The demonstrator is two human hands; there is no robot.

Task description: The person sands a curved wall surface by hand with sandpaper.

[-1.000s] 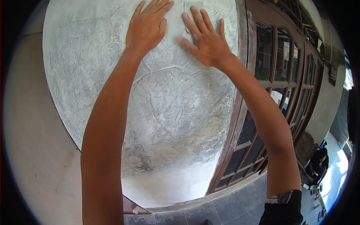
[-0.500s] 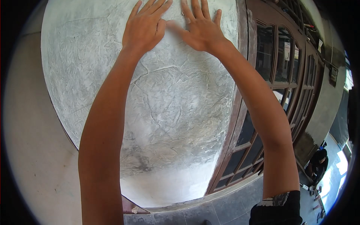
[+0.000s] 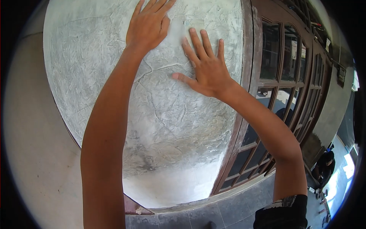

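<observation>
A rough grey-white textured wall panel point(image 3: 167, 110) with raised crease lines stands in front of me. My left hand point(image 3: 147, 27) lies against its upper part, fingers pointing up and a little apart, some tips cut off by the frame's top edge. Lower and to the right, my right hand point(image 3: 207, 66) is spread on the same surface, thumb stretched out to the left. Neither hand holds anything.
Right of the panel is a brown wooden frame with glass-paned doors point(image 3: 280, 82). A plain wall point(image 3: 34, 126) is at the left. Grey floor tiles point(image 3: 206, 217) show below. Another person point(image 3: 324, 168) in dark clothes is low at the far right, near small objects.
My right hand has moved down the panel and slightly right, away from my left hand. The left hand has stayed nearly in place.
</observation>
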